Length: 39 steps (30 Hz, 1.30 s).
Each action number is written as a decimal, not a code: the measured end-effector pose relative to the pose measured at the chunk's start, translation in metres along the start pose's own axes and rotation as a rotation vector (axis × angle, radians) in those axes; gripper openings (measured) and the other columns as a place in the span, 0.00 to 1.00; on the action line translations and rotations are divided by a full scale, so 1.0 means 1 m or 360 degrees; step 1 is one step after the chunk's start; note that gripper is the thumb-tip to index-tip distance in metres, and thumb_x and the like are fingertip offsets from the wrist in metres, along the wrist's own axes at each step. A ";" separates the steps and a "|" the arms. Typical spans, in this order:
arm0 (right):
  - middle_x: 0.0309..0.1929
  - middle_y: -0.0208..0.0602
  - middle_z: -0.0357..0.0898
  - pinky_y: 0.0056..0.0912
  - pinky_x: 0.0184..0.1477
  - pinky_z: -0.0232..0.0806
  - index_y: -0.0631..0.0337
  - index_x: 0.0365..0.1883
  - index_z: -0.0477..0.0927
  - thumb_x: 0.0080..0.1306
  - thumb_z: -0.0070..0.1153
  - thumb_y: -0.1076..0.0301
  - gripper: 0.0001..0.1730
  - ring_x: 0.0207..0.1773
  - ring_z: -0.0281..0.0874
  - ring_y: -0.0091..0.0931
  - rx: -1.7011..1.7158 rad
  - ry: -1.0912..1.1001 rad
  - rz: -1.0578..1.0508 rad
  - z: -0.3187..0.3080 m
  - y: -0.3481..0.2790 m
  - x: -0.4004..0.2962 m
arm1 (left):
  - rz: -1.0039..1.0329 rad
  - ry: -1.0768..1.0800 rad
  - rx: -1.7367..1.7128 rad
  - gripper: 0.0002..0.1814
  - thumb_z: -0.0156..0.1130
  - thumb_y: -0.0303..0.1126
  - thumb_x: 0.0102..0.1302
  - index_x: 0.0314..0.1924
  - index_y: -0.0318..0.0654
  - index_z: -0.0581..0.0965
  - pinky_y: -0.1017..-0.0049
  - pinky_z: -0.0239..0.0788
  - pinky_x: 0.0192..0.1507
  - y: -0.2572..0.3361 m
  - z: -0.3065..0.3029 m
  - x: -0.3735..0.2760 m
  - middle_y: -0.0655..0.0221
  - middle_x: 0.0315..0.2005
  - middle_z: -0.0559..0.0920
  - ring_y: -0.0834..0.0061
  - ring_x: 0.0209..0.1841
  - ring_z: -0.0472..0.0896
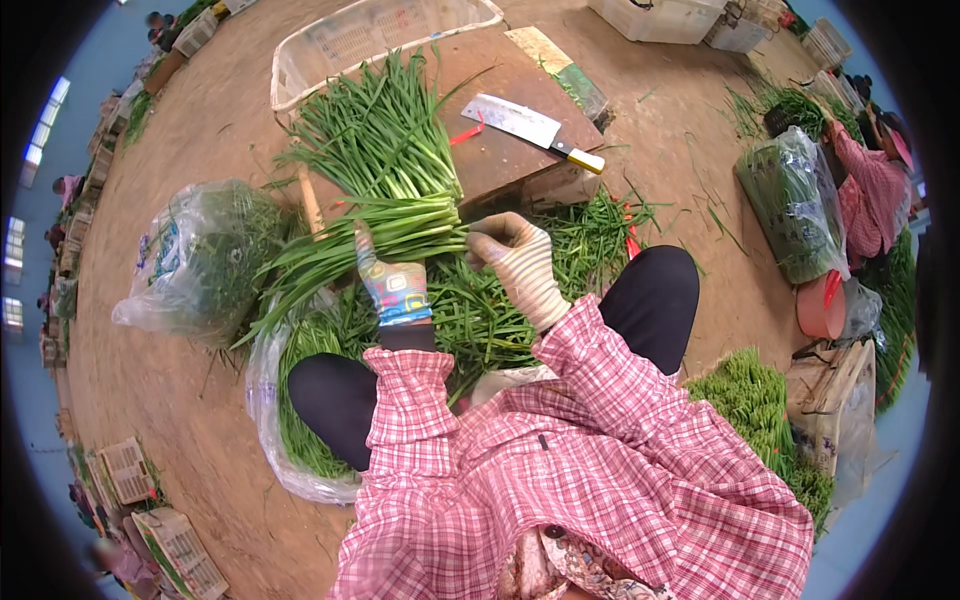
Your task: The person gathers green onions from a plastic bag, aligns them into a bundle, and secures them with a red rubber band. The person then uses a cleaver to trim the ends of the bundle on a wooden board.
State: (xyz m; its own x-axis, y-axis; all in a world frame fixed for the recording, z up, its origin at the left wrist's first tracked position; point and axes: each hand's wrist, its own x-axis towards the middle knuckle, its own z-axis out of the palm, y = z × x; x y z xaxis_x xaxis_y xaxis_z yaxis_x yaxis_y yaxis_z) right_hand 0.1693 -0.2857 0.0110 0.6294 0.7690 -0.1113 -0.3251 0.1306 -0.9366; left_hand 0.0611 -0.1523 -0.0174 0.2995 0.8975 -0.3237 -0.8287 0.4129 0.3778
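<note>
My left hand [391, 281], in a bright patterned glove, holds a bunch of garlic chives [390, 225]. Its thumb lies up against the leaves, while the bunch hides most of the fingers. The leaves trail left and the pale stem ends face right. At those ends my right hand [517, 259], in a striped knit glove, pinches with thumb and fingertips. Just beyond, a larger pile of garlic chives [382, 127] rests on a brown board [517, 67]. A cleaver [517, 124] lies flat on this board, its handle past the right edge, beside a red tie [468, 133].
Loose greens [487, 307] fill the space between my knees. A plastic bag of greens [217, 255] stands at left, near an open bag [266, 420]. Behind the board is a white crate [382, 45]. At right, a person [870, 180] sits near a wrapped bundle [795, 202].
</note>
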 end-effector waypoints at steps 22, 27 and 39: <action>0.53 0.55 0.78 0.47 0.61 0.65 0.67 0.57 0.74 0.49 0.68 0.39 0.46 0.60 0.74 0.47 -0.1896 -0.0621 -0.0648 0.011 -0.065 0.044 | -0.0114 0.0102 0.0147 0.24 0.61 0.38 0.68 0.60 0.32 0.73 0.54 0.65 0.66 -0.001 0.017 -0.021 0.55 0.56 0.79 0.57 0.59 0.76; 0.51 0.44 0.80 0.43 0.59 0.64 0.62 0.58 0.72 0.51 0.67 0.34 0.47 0.58 0.77 0.37 -0.2842 -0.1266 -0.0114 0.038 -0.065 0.022 | -0.0215 -0.0492 0.0084 0.22 0.59 0.34 0.69 0.60 0.34 0.73 0.62 0.70 0.62 -0.001 -0.002 -0.022 0.59 0.46 0.82 0.63 0.52 0.79; 0.27 0.43 0.82 0.34 0.33 0.76 0.65 0.51 0.74 0.53 0.67 0.61 0.29 0.28 0.81 0.30 -0.0983 -0.0762 -0.0131 0.040 -0.031 0.037 | -0.0016 -0.1223 0.0718 0.32 0.58 0.43 0.68 0.68 0.40 0.66 0.60 0.74 0.58 0.058 0.098 0.012 0.60 0.56 0.79 0.64 0.53 0.81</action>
State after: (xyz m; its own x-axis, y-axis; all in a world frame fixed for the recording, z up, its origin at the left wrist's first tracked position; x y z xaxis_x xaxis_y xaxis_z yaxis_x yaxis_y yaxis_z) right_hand 0.1741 -0.2359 0.0491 0.2159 0.9764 -0.0099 0.2489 -0.0648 -0.9663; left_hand 0.0629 -0.1020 0.0854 0.6746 0.6826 0.2810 -0.6079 0.2978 0.7360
